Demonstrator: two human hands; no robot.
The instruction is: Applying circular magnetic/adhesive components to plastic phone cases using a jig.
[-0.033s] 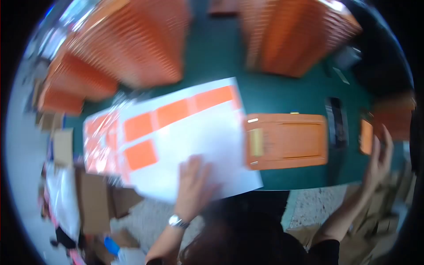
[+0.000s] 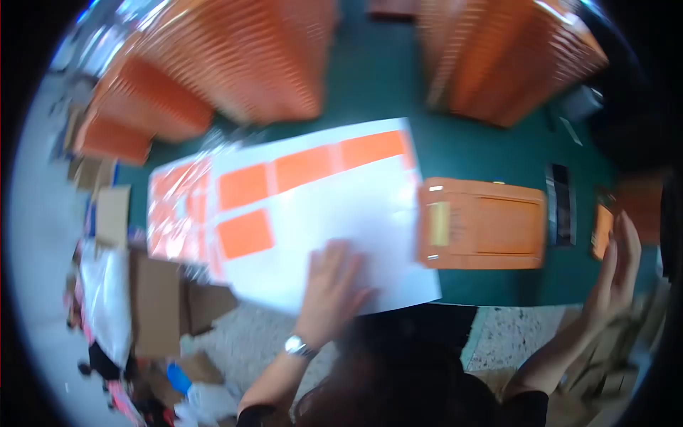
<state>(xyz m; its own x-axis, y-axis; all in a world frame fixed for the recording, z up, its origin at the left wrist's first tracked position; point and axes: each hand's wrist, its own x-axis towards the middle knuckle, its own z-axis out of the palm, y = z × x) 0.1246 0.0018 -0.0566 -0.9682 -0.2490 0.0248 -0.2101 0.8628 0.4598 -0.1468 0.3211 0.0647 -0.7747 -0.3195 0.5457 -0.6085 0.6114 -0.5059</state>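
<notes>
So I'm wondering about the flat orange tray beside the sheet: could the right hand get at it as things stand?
Probably yes. The right hand is raised and open, holding nothing, just right of the orange tray; only bare green table lies between. The left hand rests on the white sheet.

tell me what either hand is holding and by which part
Nothing is gripped. The left hand lies flat, fingers spread, on the near edge of the white sticker sheet; the right hand is raised open beside the table, empty.
</notes>
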